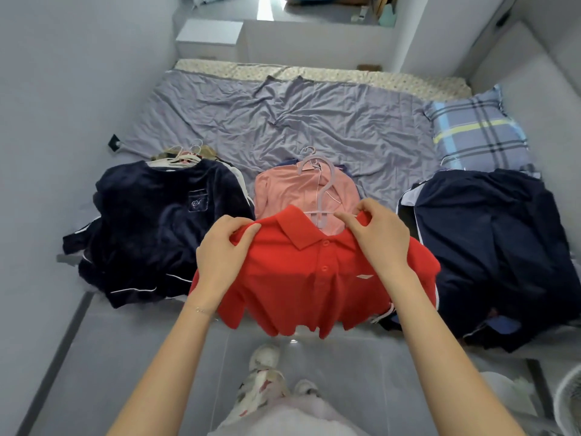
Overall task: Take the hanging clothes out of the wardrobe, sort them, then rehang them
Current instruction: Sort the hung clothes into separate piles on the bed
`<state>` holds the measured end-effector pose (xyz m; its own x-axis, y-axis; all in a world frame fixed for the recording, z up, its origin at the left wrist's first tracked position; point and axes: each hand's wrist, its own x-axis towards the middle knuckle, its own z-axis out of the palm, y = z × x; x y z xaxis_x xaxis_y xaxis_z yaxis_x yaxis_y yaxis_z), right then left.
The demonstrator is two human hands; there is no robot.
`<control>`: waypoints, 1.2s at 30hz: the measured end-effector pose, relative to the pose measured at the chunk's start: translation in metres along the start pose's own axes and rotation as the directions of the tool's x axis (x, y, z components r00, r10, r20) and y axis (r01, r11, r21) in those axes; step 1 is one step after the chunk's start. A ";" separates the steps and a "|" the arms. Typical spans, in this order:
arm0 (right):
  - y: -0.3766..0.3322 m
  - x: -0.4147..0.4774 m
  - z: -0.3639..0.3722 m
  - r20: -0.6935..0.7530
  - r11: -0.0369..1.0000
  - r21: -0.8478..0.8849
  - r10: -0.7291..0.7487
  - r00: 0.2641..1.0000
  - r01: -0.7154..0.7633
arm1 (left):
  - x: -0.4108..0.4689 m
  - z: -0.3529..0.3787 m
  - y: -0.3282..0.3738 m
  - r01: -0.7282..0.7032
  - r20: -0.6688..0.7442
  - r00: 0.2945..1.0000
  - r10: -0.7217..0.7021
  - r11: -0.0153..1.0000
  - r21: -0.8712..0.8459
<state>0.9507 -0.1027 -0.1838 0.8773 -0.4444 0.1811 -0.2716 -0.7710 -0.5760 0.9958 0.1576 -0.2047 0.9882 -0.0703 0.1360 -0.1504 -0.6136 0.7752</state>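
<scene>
Between my fingers, the red polo shirt (314,272): my left hand (224,250) and right hand (380,237) each pinch a shoulder, fingers curled. Its white chest logo (364,276) is illegible. Beyond my fingertips its lilac hanger (323,196) crosses a pink shirt (283,190); left, a navy velvet top (157,228), its emblem unreadable.

Bed (345,75) with creased grey-lilac sheet (283,121); 1 plaid pillow (478,133) at right. Pale grey walls (63,89), grey tiled floor (125,341), white cabinet (209,39) beyond the bed.
</scene>
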 end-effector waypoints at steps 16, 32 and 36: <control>-0.204 -0.052 0.109 0.087 0.997 0.007 -0.077 0.993 0.076 | 0.030 -0.190 -0.139 0.013 -0.097 0.995 -0.003 0.995 0.104; -0.395 0.038 0.250 0.087 0.997 0.035 -0.064 0.994 0.062 | 0.206 -0.328 -0.259 -0.043 -0.163 0.985 0.059 0.994 0.105; -0.397 0.095 0.297 0.101 0.994 0.082 -0.075 0.992 0.067 | 0.266 -0.313 -0.286 -0.026 -0.143 0.989 0.043 0.992 0.120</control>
<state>1.2594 0.2968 -0.1748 0.9308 -0.3368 0.1420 -0.1790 -0.7588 -0.6263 1.2930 0.5609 -0.1967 0.9665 0.0167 0.2559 -0.1710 -0.7018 0.6915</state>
